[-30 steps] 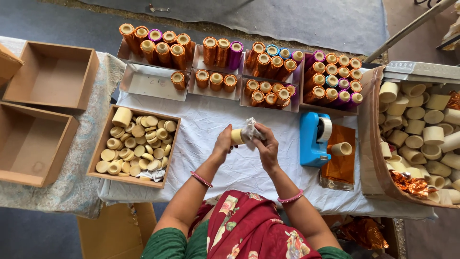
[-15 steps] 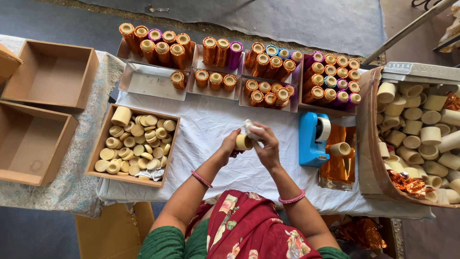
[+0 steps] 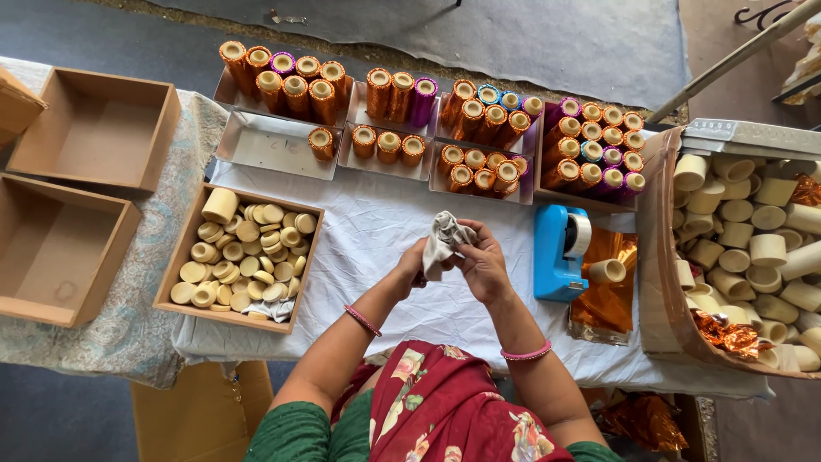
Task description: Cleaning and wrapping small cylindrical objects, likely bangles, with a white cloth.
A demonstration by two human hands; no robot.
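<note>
Over the white sheet at the table's middle, my left hand [image 3: 410, 267] and my right hand [image 3: 485, 263] meet around a crumpled grey-white cloth [image 3: 445, 238]. The cloth sticks up between the fingers of both hands. Whatever lies under the cloth is hidden. A wooden box of cream round caps [image 3: 242, 254] sits just left of my left hand. To the right of my right hand stands a blue tape dispenser [image 3: 558, 253], and beside it a cream tube [image 3: 609, 270] rests on a sheet of orange foil [image 3: 605, 301].
Metal trays [image 3: 267, 145] along the far edge hold rows of foil-wrapped tubes [image 3: 393, 94], mostly orange, some purple and blue. Two empty cardboard boxes [image 3: 94, 128] sit at the left. A large bin of bare cream tubes [image 3: 746, 248] stands at the right.
A cream tube end that showed in my left hand beside the cloth is now covered by the cloth. Both hands stay together at the same spot.
</note>
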